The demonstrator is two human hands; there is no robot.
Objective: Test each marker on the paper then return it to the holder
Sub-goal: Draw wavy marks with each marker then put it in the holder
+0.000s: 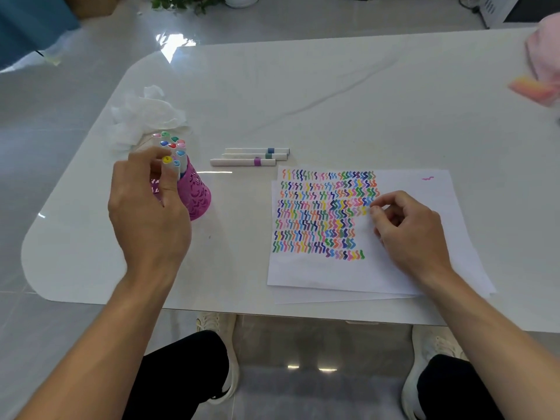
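A magenta cut-out holder (197, 195) stands on the white table, packed with several white markers with coloured ends. My left hand (148, 207) is at the holder, its fingers pinched on the yellow-ended marker (167, 165) that stands in it. Three capped markers (251, 156) lie side by side behind the paper. The white paper (409, 189) is covered with rows of coloured squiggles. My right hand (406, 231) rests on the paper, fingers curled loosely, holding nothing that I can see.
Crumpled white tissue (142, 116) lies just behind the holder. A pink cloth (542, 56) and an orange-pink block (530, 87) sit at the far right edge. A second sheet sticks out under the paper. My knees and shoes show below the table's front edge.
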